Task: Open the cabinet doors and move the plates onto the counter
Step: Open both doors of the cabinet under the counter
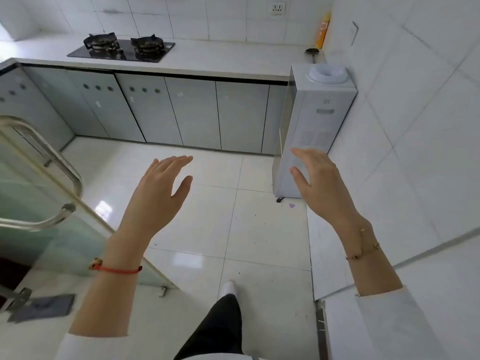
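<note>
Cabinet doors (pixel 192 110) stand closed, hiding any plates; both hands (pixel 158 188) hover, fingers straight.

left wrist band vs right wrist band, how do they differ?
The left wrist band is a red cord with one gold bead; the right wrist band is a thin gold chain with several small charms. Red sits snug and level; gold hangs looser, slanted. Both circle bare wrists above white sleeves.
</note>
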Action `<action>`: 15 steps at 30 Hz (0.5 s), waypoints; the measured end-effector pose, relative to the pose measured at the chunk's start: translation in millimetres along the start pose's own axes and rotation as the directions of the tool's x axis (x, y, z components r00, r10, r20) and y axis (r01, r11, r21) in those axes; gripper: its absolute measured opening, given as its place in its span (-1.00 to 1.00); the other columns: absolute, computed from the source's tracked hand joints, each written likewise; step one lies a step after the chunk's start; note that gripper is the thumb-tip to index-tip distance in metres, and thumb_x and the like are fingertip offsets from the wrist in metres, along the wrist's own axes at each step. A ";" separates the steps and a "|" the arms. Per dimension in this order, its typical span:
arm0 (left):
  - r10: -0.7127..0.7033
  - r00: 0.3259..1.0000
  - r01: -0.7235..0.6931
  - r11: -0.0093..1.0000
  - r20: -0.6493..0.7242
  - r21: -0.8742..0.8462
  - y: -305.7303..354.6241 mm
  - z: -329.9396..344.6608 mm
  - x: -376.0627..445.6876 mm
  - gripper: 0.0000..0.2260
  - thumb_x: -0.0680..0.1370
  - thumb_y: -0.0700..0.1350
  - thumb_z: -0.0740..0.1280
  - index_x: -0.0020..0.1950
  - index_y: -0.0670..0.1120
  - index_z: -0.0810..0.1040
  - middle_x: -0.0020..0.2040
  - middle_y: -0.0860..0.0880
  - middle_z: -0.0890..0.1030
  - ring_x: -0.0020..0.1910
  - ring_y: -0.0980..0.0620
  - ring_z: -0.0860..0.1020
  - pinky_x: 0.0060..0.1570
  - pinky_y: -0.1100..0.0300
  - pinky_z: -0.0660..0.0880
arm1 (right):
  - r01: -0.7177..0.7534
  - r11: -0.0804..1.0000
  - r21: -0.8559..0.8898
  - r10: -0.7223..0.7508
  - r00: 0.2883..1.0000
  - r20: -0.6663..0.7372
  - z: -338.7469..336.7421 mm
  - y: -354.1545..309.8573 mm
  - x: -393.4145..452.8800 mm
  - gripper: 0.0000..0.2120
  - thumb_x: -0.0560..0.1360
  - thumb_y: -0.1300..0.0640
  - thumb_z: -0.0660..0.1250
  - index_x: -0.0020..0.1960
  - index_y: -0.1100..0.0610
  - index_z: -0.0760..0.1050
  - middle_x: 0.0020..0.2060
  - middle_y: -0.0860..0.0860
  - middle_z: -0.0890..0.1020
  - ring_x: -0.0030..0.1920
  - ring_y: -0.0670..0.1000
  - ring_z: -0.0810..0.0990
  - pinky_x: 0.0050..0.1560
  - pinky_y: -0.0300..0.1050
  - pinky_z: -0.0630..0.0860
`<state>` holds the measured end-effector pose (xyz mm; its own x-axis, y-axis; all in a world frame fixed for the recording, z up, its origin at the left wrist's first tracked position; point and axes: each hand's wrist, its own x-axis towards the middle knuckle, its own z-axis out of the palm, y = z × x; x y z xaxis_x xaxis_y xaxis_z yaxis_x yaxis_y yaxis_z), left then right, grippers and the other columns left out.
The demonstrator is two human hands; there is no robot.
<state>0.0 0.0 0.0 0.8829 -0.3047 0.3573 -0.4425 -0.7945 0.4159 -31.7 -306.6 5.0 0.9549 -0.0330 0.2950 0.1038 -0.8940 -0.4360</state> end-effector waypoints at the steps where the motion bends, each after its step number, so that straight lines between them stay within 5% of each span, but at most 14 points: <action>1: -0.011 1.000 0.010 1.000 -0.009 -0.011 -4.6 5.8 6.1 -0.66 0.62 -0.14 0.24 0.40 -0.10 0.45 0.34 -0.01 0.54 0.36 -0.02 0.47 0.52 0.04 0.14 | 0.001 1.000 0.012 0.000 1.000 -0.004 5.7 3.9 8.1 -0.60 0.63 0.07 0.16 0.44 0.13 0.34 0.33 0.07 0.48 0.40 0.06 0.36 0.45 0.01 0.29; 15: -0.103 0.995 0.103 0.995 0.011 -0.012 -89.9 62.2 205.3 -0.67 0.62 -0.15 0.25 0.39 -0.11 0.46 0.31 -0.01 0.56 0.32 -0.03 0.50 0.51 0.07 0.14 | -0.004 0.999 0.042 0.000 0.996 0.088 85.6 40.5 232.9 -0.59 0.64 0.05 0.15 0.46 0.11 0.32 0.35 0.05 0.47 0.41 0.03 0.35 0.46 0.00 0.27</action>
<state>230.8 -23.8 -16.1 0.9252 -0.2272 0.3039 -0.3513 -0.8153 0.4602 218.7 -312.2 -16.7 0.9758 0.0062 0.2187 0.1115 -0.8742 -0.4727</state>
